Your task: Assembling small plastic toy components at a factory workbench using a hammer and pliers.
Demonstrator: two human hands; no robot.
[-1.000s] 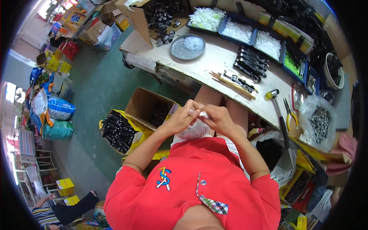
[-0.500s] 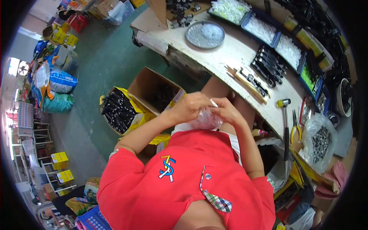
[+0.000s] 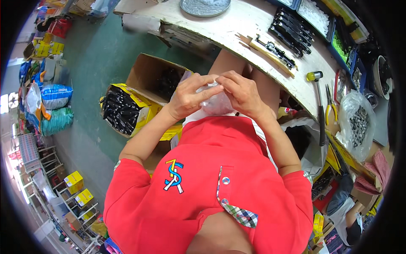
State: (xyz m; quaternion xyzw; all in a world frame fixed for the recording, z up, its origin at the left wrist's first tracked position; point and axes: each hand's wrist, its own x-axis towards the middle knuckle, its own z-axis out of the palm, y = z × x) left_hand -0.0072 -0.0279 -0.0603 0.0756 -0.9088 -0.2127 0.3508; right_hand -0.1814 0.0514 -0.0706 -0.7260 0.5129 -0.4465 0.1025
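A clear plastic bag [image 3: 216,106] rests in my lap, bunched up below my hands; what it holds is too blurred to make out. My left hand [image 3: 188,94] grips its upper edge from the left, thumb and fingers closed. Opposite it, my right hand [image 3: 242,92] is bent over the bag's top, its fingertips pinched and almost touching the left fingers. The bag's mouth is partly hidden behind the fingers.
Left of my knees stand an open cardboard box [image 3: 146,78] and a yellow box of black parts [image 3: 122,111]. The white workbench [image 3: 228,31] carries a round metal tray [image 3: 207,13], black assemblies [image 3: 292,31], a hammer [image 3: 319,106], yellow-handled pliers [image 3: 330,112] and a bag of metal parts [image 3: 359,125].
The view has shifted, so the bench sits higher in the picture. My hands stay at the bag's top, with the left fingers now stretched further across toward the right hand.
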